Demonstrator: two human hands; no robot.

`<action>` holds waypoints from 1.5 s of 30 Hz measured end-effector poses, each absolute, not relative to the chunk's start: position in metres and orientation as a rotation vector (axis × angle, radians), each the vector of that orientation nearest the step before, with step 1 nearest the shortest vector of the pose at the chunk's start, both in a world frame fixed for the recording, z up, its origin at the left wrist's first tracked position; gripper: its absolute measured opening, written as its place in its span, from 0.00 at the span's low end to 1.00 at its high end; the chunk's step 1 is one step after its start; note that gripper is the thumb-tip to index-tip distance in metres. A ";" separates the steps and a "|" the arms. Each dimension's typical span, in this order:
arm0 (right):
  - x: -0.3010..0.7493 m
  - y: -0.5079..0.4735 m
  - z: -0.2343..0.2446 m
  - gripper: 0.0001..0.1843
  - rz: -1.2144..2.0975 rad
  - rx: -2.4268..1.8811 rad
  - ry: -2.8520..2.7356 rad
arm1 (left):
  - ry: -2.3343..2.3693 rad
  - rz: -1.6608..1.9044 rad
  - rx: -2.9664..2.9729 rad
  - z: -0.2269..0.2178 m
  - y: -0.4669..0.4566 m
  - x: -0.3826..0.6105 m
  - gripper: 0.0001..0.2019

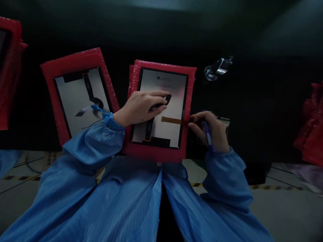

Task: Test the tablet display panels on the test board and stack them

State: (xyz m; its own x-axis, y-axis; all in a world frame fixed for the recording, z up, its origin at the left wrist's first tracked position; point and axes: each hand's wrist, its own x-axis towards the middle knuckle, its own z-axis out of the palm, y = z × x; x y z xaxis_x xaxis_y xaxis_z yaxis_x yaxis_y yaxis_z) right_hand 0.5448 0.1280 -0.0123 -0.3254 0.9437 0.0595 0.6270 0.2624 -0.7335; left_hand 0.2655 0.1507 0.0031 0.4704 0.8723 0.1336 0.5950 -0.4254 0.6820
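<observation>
A display panel [173, 101] with a white back and a dark frame lies on red bubble wrap [156, 154] in front of me. Over it, my left hand [145, 104] is closed on a black flex cable [149, 129] that rises from the panel's near edge. The cable's end shows beyond the fingertips. At the panel's right side, my right hand [210, 129] pinches the end of an orange-brown ribbon cable [173, 120]. That cable's other end reaches over the panel, close to my left fingers but apart from them. A blue pen [208, 134] is tucked in the same right hand.
A second panel [75, 97] with its own curled flex cable rests on red wrap at the left. More red wrap lies at the far left [12, 70] and far right [311, 131]. Beyond my right hand is a shiny metal object [218, 69]. A small device [224, 121] is partly hidden behind that hand.
</observation>
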 end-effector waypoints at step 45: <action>0.488 0.173 0.001 0.23 1.384 -0.849 -1.597 | 1.150 1.017 1.317 0.031 0.146 0.289 0.07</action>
